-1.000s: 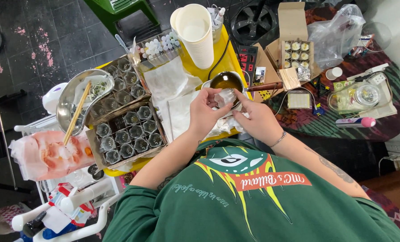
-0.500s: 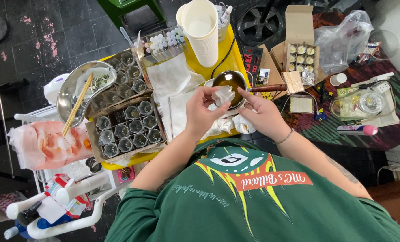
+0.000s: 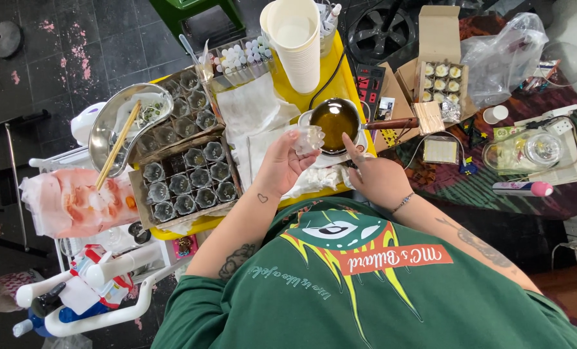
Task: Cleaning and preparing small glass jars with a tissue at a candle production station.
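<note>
Near the middle of the frame the left hand pinches a small clear glass jar between thumb and fingertips, holding it up just left of a small pan. The jar is transparent, faceted or ribbed, and catches the light; whether anything is inside it cannot be told. The pan is round and holds a dark amber liquid, and its wooden handle points toward the right of the frame. The right hand sits just below and right of the pan, its forefinger stretched out toward the pan's rim and the other fingers loosely curled, gripping nothing visible.

Beneath both hands lie crumpled white cloths on a yellow worktop. To the left of centre a cardboard tray carries rows of similar little glass jars. At upper left a metal bowl holds a pair of chopsticks. A tall stack of white paper cups stands at top centre. At upper right an open cardboard box holds filled jars.
</note>
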